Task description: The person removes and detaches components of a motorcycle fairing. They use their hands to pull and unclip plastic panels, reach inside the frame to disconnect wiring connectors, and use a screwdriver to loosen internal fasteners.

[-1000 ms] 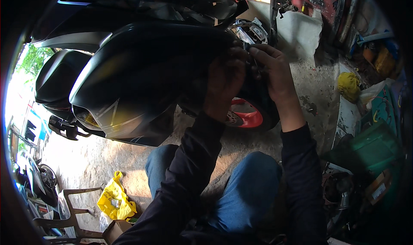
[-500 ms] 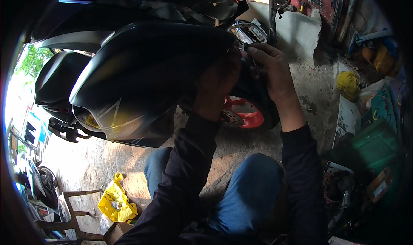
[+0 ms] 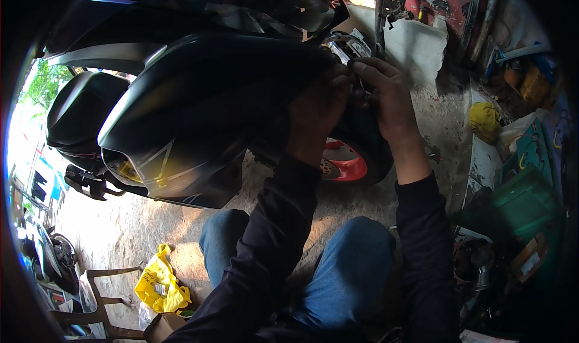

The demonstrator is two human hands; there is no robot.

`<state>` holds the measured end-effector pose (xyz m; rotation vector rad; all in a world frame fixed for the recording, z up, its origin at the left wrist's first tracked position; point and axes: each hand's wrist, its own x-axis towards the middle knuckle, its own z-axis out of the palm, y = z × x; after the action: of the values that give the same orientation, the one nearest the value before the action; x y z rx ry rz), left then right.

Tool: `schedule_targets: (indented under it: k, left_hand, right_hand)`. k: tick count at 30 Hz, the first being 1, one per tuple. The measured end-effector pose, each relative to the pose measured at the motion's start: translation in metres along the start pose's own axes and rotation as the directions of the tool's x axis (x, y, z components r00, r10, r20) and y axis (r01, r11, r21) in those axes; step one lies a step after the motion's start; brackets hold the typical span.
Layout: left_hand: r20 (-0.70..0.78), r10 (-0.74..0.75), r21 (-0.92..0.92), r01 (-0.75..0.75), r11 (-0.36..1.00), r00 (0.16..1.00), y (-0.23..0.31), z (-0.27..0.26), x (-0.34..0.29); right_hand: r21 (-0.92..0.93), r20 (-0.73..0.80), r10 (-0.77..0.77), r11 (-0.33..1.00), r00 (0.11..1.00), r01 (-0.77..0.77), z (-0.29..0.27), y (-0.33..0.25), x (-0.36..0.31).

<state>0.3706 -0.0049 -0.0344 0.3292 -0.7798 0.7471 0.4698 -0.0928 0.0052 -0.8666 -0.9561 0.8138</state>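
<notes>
In front of me is a motorcycle whose glossy black body panel [image 3: 199, 102] fills the upper left. My left hand [image 3: 319, 111], deep in shadow, is at the panel's right end with its fingers curled; what they grip is hidden. Just right of it, my right hand [image 3: 389, 93] pinches a small dark piece with thumb and forefinger, too small to name. The two hands' fingertips are close together above the black tyre [image 3: 377, 156]. Below my left wrist shows the wheel's red rim [image 3: 353, 165].
A yellow bag [image 3: 160, 283] lies by a brown plastic chair [image 3: 99, 301] at the lower left. Along the right are a green bin [image 3: 512, 204], a yellow bundle [image 3: 485, 121] and loose parts. A white sheet [image 3: 416, 47] stands at the back. My jeans-clad knees are below.
My left hand has moved to the right and its fingertips now show beside the right hand's. The right hand has shifted slightly, still pinching the small dark piece.
</notes>
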Motion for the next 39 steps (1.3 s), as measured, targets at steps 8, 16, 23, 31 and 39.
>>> schedule_targets:
  k: [8,16,23,31,39]
  left_hand:
    - [-0.138,-0.074,-0.111,0.059,0.992,0.988,0.016,-0.01,-0.022]
    - [-0.242,0.29,0.97,0.228,0.082,0.926,0.051,0.009,-0.094]
    - [-0.436,0.359,0.899,0.379,0.22,0.825,0.09,0.05,-0.162]
    - [-0.632,0.603,0.774,0.448,0.449,0.487,0.13,0.066,-0.284]
    - [-0.5,0.849,0.83,0.373,0.415,0.169,0.22,0.069,-0.376]
  right_hand:
    - [-0.076,0.048,0.013,0.997,0.999,-0.009,0.01,0.005,-0.006]
    - [-0.384,0.128,-0.029,0.92,0.991,0.077,0.041,0.057,-0.027]
    - [-0.25,0.249,0.091,0.968,0.964,-0.027,0.092,0.124,-0.063]
    - [-0.659,0.483,0.632,0.718,0.606,-0.223,0.145,0.199,-0.089]
    - [-0.65,0.735,0.626,0.76,0.261,0.009,0.249,0.266,-0.128]
